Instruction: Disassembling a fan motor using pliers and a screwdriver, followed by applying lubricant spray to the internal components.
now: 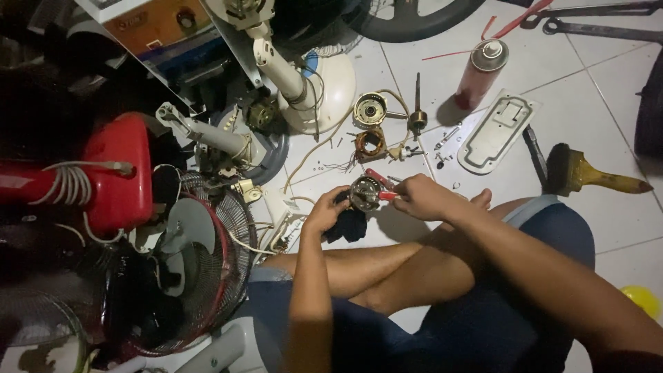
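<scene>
Above the crossed legs, the left hand (pixel 327 211) clasps a round metal motor housing (pixel 364 192) with a dark cloth (pixel 347 224). The right hand's (pixel 423 197) fingers (pixel 406 197) pinch a red-handled screwdriver (pixel 388 196) against it; its tip is hidden. On the white tiled floor (pixel 594 103): one copper-wound stator (pixel 371 144), one spray can (pixel 481 73), one paintbrush (pixel 587 174).

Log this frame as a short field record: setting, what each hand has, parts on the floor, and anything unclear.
setting: person seated cross-legged on a white tiled floor
left hand: holds a round metal motor part over a dark cloth
right hand: grips a red-handled tool against that part
floor parts: copper-wound stator, motor housing, rotor shaft, spray can, white cover plate, paintbrush
left side: red fan guard
unclear: tool tip hidden
</scene>
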